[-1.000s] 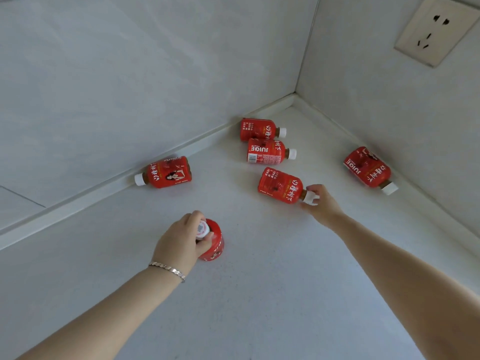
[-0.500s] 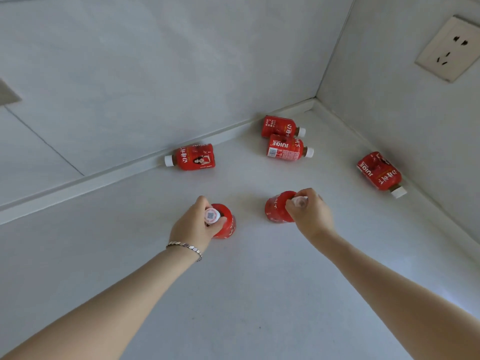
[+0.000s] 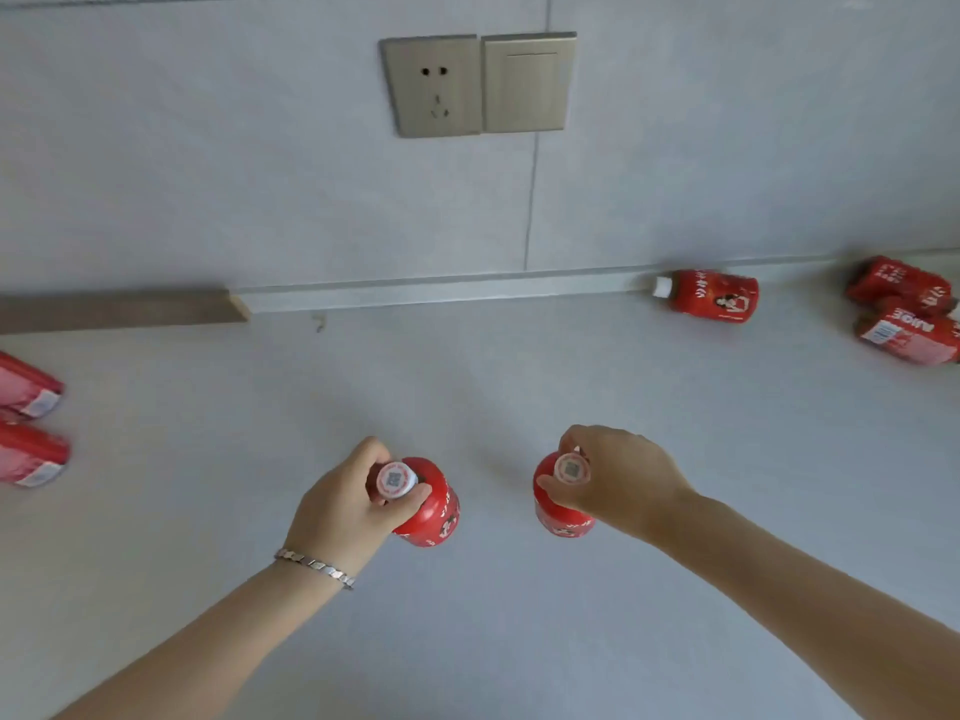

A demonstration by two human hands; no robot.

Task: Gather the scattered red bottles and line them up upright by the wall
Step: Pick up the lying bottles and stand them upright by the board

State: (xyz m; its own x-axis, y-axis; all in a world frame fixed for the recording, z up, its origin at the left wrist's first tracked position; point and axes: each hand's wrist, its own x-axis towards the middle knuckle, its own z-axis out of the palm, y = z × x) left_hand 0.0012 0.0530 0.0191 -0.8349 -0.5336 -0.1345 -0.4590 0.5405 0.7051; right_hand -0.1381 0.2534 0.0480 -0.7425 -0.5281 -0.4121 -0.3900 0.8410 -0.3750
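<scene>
My left hand [image 3: 345, 504] grips the white cap of an upright red bottle [image 3: 434, 506] in the middle of the pale surface. My right hand [image 3: 621, 480] holds a second upright red bottle [image 3: 558, 517] by its cap, a little to the right. A red bottle [image 3: 714, 296] lies on its side against the wall's base strip at the right. Two more bottles lie at the far right edge, one [image 3: 898, 280] behind the other [image 3: 911, 332]. At the left edge, two red bottles [image 3: 26, 384] [image 3: 28, 454] lie partly cut off.
The grey tiled wall [image 3: 260, 174] runs across the back, with a socket [image 3: 434, 85] and a switch plate [image 3: 527, 80]. A brown strip [image 3: 119, 309] lies along the wall's base at the left. A bracelet [image 3: 314, 563] sits on my left wrist.
The view has swung left, so the corner is out of sight. My right hand has stood its bottle upright. Both hands have carried their bottles along with the view, now side by side.
</scene>
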